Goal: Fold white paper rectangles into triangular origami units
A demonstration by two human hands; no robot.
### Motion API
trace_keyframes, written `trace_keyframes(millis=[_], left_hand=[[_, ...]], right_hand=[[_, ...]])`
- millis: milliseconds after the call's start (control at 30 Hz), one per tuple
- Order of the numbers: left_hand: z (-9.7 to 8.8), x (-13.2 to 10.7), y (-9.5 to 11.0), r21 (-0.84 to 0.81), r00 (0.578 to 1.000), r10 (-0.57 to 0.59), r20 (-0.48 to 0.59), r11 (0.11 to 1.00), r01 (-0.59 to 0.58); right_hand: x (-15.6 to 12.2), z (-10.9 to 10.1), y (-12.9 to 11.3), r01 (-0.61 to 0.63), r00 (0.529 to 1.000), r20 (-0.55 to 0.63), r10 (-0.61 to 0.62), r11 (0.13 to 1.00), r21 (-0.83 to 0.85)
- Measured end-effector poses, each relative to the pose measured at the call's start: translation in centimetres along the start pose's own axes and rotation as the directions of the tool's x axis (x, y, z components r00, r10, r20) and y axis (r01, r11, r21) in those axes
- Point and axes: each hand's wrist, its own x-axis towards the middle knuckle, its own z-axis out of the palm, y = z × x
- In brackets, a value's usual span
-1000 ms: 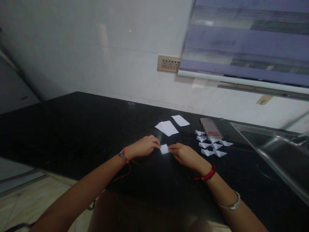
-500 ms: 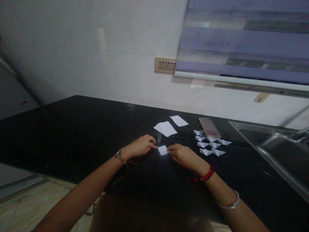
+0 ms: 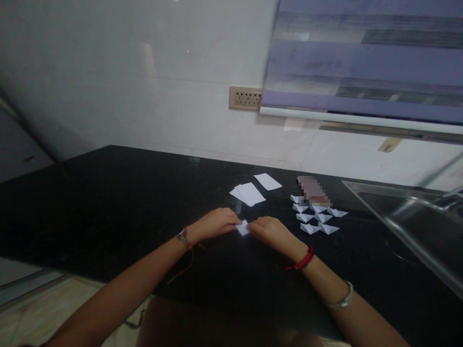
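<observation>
A small white paper piece (image 3: 243,227) lies on the black counter (image 3: 108,202) between my two hands. My left hand (image 3: 217,223) pinches its left edge with curled fingers. My right hand (image 3: 269,232) presses on its right side, fingers closed over it so that only part of the paper shows. Just beyond my hands a small stack of flat white paper slips (image 3: 249,193) lies on the counter, with one single slip (image 3: 267,181) behind it. Several folded white paper triangles (image 3: 316,219) are laid out in rows to the right of my right hand.
A blurred-out flat object (image 3: 314,191) lies behind the triangles. A steel sink (image 3: 408,217) is set into the counter at the right. A wall socket plate (image 3: 245,98) sits on the white wall, beside a shelf edge (image 3: 358,120). The counter's front edge runs along the lower left.
My hands have closed in on the small paper, covering more of it than before. The paper has shifted slightly toward me and looks narrower.
</observation>
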Motion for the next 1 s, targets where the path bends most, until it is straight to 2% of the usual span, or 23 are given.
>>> trace_keyframes(millis=[67,133,233,300,400,500,567,700,800,1000], left_hand=[[0.0,0.0,0.0,-0.020,1.000,-0.010,-0.005,1.000,0.010],[-0.1,0.0,0.3,-0.068,0.999,-0.032,-0.020,0.997,0.031],[0.0,0.2,0.6,-0.203,0.989,-0.119,-0.084,0.974,0.099],[0.4,0.3,0.8,-0.329,0.967,-0.224,-0.118,0.928,0.175],[1.0,0.4,0.8,-0.488,0.934,-0.345,-0.095,0.834,0.258],[1.2,0.5,1.0,-0.508,0.925,-0.373,-0.077,0.813,0.285],[1.2,0.5,1.1,-0.462,0.927,-0.364,-0.093,0.840,0.284],[1.2,0.6,1.1,-0.307,0.937,-0.318,-0.144,0.915,0.263],[1.3,0.7,0.6,-0.224,0.952,-0.278,-0.126,0.943,0.246],[1.3,0.6,-0.3,-0.050,0.990,-0.108,-0.086,0.993,0.104]], right_hand=[[-0.1,0.1,0.0,0.011,1.000,-0.019,-0.011,1.000,-0.009],[-0.1,0.2,0.0,-0.029,0.997,-0.071,0.033,0.998,0.049],[0.0,0.2,-0.1,-0.141,0.961,-0.198,0.195,0.956,0.258],[0.2,0.3,-0.2,-0.197,0.918,-0.235,0.319,0.883,0.427],[0.4,0.7,-0.3,-0.253,0.882,-0.171,0.438,0.749,0.613],[0.6,1.1,-0.3,-0.304,0.878,-0.082,0.471,0.683,0.664],[0.7,1.4,-0.2,-0.324,0.884,-0.055,0.464,0.693,0.644],[0.9,1.5,-0.1,-0.305,0.903,-0.089,0.421,0.771,0.559],[0.9,1.3,-0.2,-0.282,0.920,-0.106,0.378,0.823,0.494],[0.8,0.7,-0.8,-0.249,0.950,-0.090,0.299,0.900,0.359]])
